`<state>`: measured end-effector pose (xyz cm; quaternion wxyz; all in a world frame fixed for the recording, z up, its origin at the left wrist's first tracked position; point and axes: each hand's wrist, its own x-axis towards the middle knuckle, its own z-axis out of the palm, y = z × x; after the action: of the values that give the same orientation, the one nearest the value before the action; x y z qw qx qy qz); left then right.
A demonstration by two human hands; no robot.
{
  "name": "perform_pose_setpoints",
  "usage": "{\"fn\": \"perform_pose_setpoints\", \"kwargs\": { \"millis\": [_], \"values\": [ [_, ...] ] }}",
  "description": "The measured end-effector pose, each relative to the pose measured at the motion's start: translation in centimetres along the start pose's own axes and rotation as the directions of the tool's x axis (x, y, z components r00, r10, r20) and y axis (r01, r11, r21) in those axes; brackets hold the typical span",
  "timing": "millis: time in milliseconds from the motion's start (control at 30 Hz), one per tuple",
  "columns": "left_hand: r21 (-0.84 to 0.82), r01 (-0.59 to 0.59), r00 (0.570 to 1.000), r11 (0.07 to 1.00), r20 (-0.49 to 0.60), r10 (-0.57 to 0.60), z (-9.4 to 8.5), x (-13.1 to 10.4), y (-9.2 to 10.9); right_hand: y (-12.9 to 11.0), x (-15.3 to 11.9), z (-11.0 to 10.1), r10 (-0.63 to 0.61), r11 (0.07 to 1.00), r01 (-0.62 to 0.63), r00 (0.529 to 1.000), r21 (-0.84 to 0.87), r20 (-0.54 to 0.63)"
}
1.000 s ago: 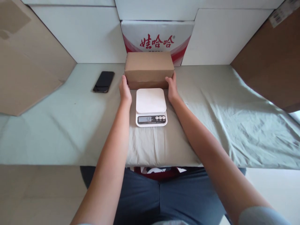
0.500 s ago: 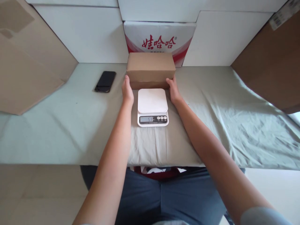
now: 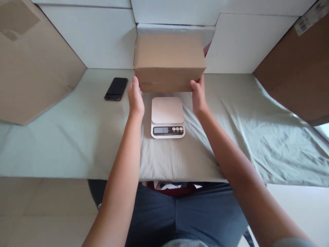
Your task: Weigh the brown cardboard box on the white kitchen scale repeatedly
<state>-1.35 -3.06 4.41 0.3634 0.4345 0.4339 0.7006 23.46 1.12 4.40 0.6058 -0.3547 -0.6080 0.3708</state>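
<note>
A brown cardboard box (image 3: pixel 169 55) is held up between my two hands, just behind and above the scale. My left hand (image 3: pixel 135 97) grips its left end, and my right hand (image 3: pixel 199 96) grips its right end. Both thumbs rest near the lower front corners; the other fingers are mostly hidden. Below the box, nearer to me, a white digital kitchen scale (image 3: pixel 167 111) lies on the cloth. Its platform has nothing on it, and the small display appears to read 51.
A black smartphone (image 3: pixel 116 89) lies left of my left hand on the pale green cloth (image 3: pixel 69 144). Large cardboard panels stand at the left (image 3: pixel 38 68) and right (image 3: pixel 295 75). White boxes (image 3: pixel 97 37) form a wall at the back.
Both hands have raised the cardboard box off the cloth, bringing it up and closer to the camera. It now covers most of the red-lettered carton behind. The scale and phone have stayed put.
</note>
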Motion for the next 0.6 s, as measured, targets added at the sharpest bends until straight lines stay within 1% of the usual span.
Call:
{"fn": "perform_pose_setpoints", "kwargs": {
  "millis": [67,133,200,300,367,433,600],
  "values": [
    [-0.012,-0.068,0.998,0.998,0.001,0.068,-0.3,-2.4,1.8,-1.8,-1.8,-0.6,-0.034,0.999,0.034,0.999,-0.004,0.0],
    [-0.014,-0.106,0.994,0.994,0.01,0.106,-0.9,-5.2,2.9,-3.3,-4.3,-1.2,-0.071,0.997,0.071,0.997,0.018,0.042],
    [-0.002,-0.097,0.995,0.995,-0.006,0.097,-1.4,-7.8,3.4,-4.1,-7.1,-1.7,-0.073,0.997,0.071,0.995,0.025,0.075],
    [0.026,-0.072,0.997,0.997,-0.028,0.073,-1.9,-10.7,2.9,-4.3,-10.4,-2.0,-0.036,0.999,0.035,0.998,0.015,0.051],
    [0.047,-0.06,0.996,0.997,-0.058,0.063,-1.8,-11.8,2.4,-4.0,-11.6,-2.0,-0.019,0.999,0.018,0.999,0.034,0.042],
    [0.073,-0.052,0.994,0.996,-0.09,0.059,-1.7,-12.4,1.8,-3.7,-12.0,-2.0,-0.007,0.998,0.004,0.999,0.065,0.051],
    [0.108,-0.046,0.988,0.993,-0.141,0.062,-1.6,-12.5,0.9,-3.6,-12.1,-1.8,0.036,0.996,-0.04,0.998,0.078,0.053]
  ]
}}
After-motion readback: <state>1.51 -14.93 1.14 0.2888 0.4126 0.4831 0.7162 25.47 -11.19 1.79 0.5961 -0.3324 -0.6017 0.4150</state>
